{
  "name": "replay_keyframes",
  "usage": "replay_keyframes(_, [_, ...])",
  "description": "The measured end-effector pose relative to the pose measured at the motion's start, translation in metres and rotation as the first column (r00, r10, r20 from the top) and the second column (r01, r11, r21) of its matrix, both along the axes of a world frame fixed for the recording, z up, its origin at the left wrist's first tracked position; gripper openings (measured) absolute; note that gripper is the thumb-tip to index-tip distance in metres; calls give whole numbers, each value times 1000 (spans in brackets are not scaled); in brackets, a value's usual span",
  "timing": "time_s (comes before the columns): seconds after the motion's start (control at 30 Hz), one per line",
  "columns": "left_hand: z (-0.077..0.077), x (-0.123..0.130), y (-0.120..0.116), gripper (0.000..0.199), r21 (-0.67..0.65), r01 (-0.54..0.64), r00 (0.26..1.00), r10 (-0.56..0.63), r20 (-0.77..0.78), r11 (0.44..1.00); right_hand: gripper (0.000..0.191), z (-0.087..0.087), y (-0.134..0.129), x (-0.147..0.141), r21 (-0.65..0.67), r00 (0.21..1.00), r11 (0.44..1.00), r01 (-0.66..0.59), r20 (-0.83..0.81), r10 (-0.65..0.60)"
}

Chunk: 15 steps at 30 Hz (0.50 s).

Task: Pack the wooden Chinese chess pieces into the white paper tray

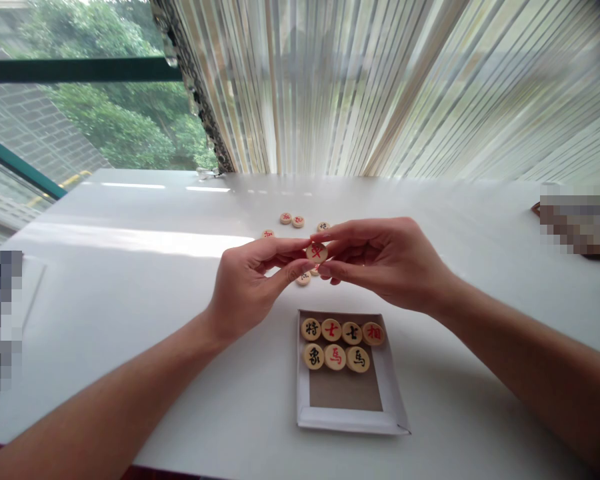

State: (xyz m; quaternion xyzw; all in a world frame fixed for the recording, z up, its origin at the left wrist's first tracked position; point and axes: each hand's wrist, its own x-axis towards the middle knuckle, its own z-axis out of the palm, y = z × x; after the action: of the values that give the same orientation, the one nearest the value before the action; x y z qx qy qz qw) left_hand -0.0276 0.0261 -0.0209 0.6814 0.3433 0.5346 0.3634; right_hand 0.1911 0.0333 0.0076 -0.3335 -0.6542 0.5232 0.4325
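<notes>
Between the fingertips of both hands is a round wooden Chinese chess piece (pixel 317 253) with a red character, its face turned toward me. My left hand (pixel 255 273) pinches it from the left, and my right hand (pixel 380 260) grips it from the right. Below the hands lies a shallow cardboard box lid (pixel 345 419). Inside its upper part sit two rows of chess pieces, marked in black and red, including a red one (pixel 335 357) and a black one (pixel 359 359). Behind the hands, a loose chess piece (pixel 303 278) is partly covered by my fingers.
More loose chess pieces lie farther back on the white table (pixel 130 293), among them a red-marked pair, one of them here (pixel 285 218). A striped curtain (pixel 320 100) and a window stand behind the table. Blurred-out items sit at the left and right edges.
</notes>
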Motion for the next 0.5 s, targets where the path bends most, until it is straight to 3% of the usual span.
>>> replay_keyframes(0.33, [3, 1, -1, 22, -20, 15, 1000, -15, -14, 1000, 41, -1, 1, -2, -1, 999, 1000, 31, 22, -31])
replay_keyframes(0.5, [4, 1, -2, 13, 33, 3, 1000, -2, -28, 999, 33, 0, 2, -2, -2, 1000, 1000, -1, 30, 1])
